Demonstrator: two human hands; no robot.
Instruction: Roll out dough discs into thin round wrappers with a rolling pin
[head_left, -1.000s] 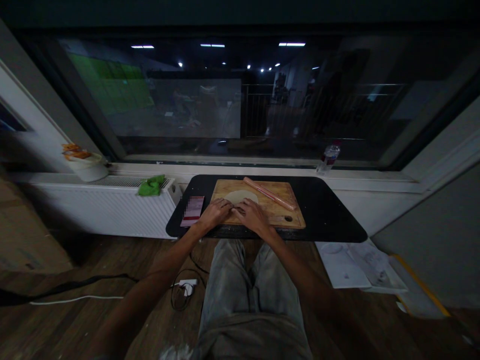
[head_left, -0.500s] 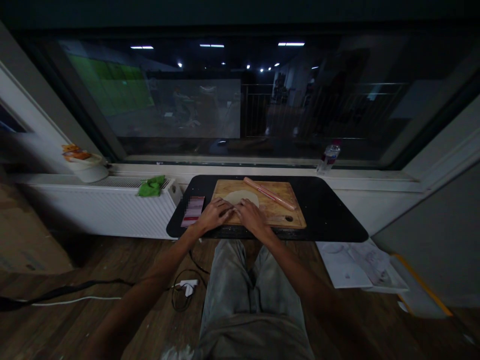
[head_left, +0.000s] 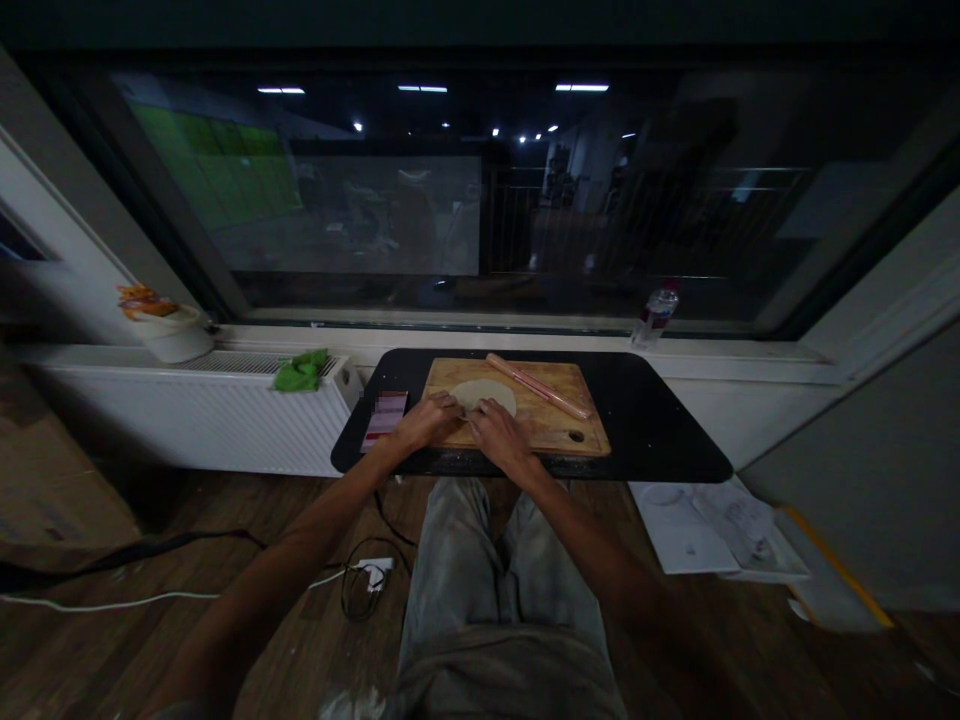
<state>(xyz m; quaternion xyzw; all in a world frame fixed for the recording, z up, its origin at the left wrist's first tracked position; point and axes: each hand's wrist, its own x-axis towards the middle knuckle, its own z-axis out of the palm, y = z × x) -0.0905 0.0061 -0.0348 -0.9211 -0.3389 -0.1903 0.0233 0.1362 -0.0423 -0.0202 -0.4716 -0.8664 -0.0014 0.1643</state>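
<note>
A pale flat round of dough (head_left: 487, 393) lies on a wooden cutting board (head_left: 559, 425) that rests on a small black table (head_left: 660, 440). My left hand (head_left: 421, 421) and my right hand (head_left: 496, 434) sit side by side on the near edge of the dough, fingers curled and pinching it. A pink rolling pin (head_left: 538, 386) lies slanted on the board behind and to the right of my hands.
A red and white packet (head_left: 383, 420) lies on the table's left end. A water bottle (head_left: 655, 314) stands on the windowsill. A green cloth (head_left: 301, 371) and a white bowl (head_left: 174, 334) rest on the radiator. Papers (head_left: 709, 524) and a cable (head_left: 360, 585) lie on the floor.
Both hands have drawn slightly closer together on the near edge of the dough. The rest has stayed put.
</note>
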